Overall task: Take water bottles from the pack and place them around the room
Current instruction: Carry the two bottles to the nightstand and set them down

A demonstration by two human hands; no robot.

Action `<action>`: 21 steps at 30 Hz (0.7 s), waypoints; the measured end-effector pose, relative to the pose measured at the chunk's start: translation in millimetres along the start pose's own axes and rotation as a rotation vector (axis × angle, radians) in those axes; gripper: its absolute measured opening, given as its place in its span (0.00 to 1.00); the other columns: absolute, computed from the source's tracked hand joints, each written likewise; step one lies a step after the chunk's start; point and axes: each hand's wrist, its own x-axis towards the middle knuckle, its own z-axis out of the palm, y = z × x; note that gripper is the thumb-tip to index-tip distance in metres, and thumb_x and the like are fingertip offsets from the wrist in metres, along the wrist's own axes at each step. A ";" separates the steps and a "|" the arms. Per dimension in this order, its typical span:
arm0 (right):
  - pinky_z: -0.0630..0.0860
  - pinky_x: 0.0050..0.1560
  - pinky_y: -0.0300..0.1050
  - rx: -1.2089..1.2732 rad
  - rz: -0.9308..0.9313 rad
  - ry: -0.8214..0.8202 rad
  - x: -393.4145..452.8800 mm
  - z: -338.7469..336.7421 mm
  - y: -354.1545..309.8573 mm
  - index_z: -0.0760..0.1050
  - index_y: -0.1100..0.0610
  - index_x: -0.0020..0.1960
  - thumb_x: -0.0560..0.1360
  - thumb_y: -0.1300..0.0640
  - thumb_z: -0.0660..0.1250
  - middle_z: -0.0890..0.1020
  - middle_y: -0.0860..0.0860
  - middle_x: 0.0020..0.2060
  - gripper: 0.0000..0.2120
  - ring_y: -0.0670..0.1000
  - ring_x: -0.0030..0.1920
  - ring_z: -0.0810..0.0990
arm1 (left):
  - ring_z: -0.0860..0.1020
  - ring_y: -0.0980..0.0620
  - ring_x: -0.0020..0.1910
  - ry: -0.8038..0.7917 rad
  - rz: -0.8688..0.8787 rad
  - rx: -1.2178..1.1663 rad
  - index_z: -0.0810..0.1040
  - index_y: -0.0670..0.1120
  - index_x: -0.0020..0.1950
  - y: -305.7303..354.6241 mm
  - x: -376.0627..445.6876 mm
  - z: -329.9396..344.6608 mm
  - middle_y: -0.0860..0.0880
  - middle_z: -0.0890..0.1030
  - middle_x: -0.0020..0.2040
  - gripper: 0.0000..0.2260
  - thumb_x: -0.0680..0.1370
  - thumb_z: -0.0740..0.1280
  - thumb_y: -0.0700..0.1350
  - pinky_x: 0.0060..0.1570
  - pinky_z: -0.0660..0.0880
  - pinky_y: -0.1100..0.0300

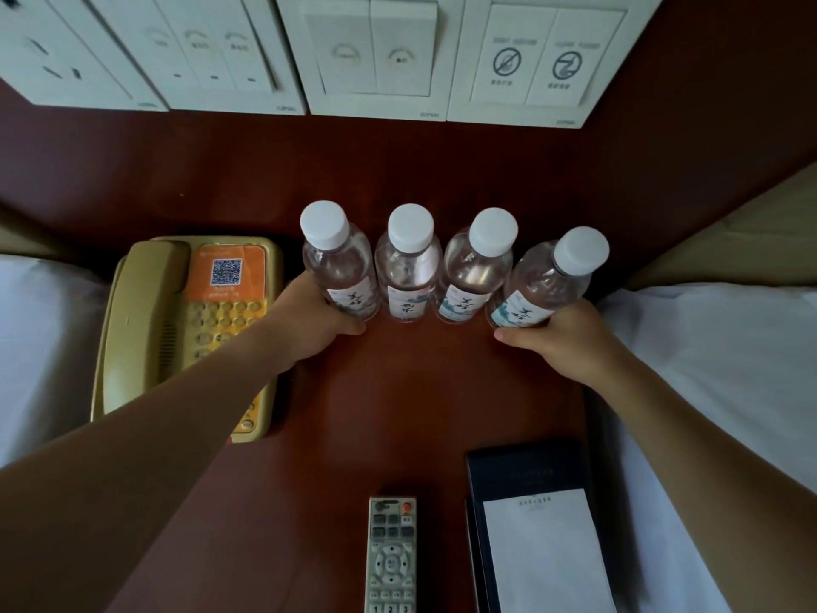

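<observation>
Several clear water bottles with white caps stand upright in a row on a dark red-brown bedside table (398, 391). My left hand (309, 323) grips the base of the leftmost bottle (338, 263). My right hand (561, 336) grips the base of the rightmost bottle (552, 276), which tilts slightly to the right. Between them stand two more bottles (409, 267) (475, 269), touched by neither hand. No bottle pack is in view.
A beige telephone (177, 329) sits left of the bottles, partly under my left forearm. A remote control (391, 555) and a dark notepad holder with white paper (539, 533) lie near the front edge. White bedding flanks both sides. Wall switch panels (376, 55) lie behind.
</observation>
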 end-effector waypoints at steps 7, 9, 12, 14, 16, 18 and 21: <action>0.74 0.58 0.38 -0.042 -0.020 -0.068 6.4 -5.2 -2.1 0.78 0.50 0.59 0.67 0.59 0.79 0.83 0.41 0.52 0.22 0.39 0.55 0.80 | 0.81 0.51 0.52 -0.002 -0.015 -0.005 0.81 0.45 0.57 -3.7 2.6 0.0 0.49 0.85 0.51 0.22 0.66 0.74 0.29 0.55 0.76 0.55; 0.75 0.59 0.41 -0.054 -0.033 -0.083 8.1 -5.6 -2.4 0.79 0.51 0.60 0.68 0.58 0.78 0.83 0.43 0.54 0.22 0.41 0.56 0.80 | 0.81 0.49 0.54 0.008 -0.020 -0.007 0.81 0.45 0.57 -5.4 2.9 0.0 0.48 0.85 0.52 0.22 0.66 0.75 0.29 0.58 0.76 0.52; 0.74 0.58 0.38 -0.063 -0.038 -0.067 8.7 -3.6 -3.2 0.79 0.51 0.60 0.68 0.57 0.78 0.83 0.43 0.54 0.22 0.41 0.56 0.80 | 0.81 0.48 0.54 0.015 -0.015 -0.009 0.81 0.46 0.56 -6.4 4.2 1.2 0.47 0.85 0.52 0.22 0.66 0.75 0.29 0.59 0.76 0.49; 0.73 0.56 0.33 -0.071 -0.040 -0.043 9.1 -0.9 -2.4 0.79 0.51 0.60 0.67 0.57 0.78 0.83 0.42 0.53 0.22 0.38 0.54 0.80 | 0.81 0.48 0.54 0.028 -0.016 0.001 0.82 0.47 0.54 -6.7 4.1 2.4 0.47 0.85 0.51 0.21 0.66 0.75 0.29 0.58 0.76 0.50; 0.71 0.52 0.27 -0.073 -0.035 -0.022 8.9 1.1 -2.5 0.79 0.50 0.60 0.67 0.57 0.79 0.83 0.41 0.51 0.22 0.35 0.51 0.79 | 0.81 0.48 0.53 0.039 -0.020 -0.001 0.81 0.49 0.53 -7.3 3.7 3.5 0.48 0.85 0.51 0.21 0.66 0.74 0.29 0.56 0.75 0.52; 0.72 0.51 0.28 -0.067 -0.035 -0.011 8.8 2.5 -2.1 0.80 0.51 0.60 0.67 0.57 0.78 0.83 0.41 0.50 0.22 0.35 0.50 0.79 | 0.81 0.48 0.54 0.038 -0.018 -0.010 0.81 0.48 0.54 -7.5 3.6 4.5 0.48 0.84 0.52 0.22 0.66 0.74 0.29 0.57 0.76 0.51; 0.75 0.54 0.36 -0.057 -0.014 -0.014 8.5 2.4 -2.5 0.79 0.50 0.60 0.67 0.57 0.79 0.83 0.42 0.52 0.23 0.38 0.52 0.80 | 0.81 0.48 0.55 0.036 -0.041 -0.013 0.81 0.47 0.57 -9.7 5.8 3.8 0.48 0.84 0.52 0.23 0.65 0.75 0.29 0.59 0.76 0.49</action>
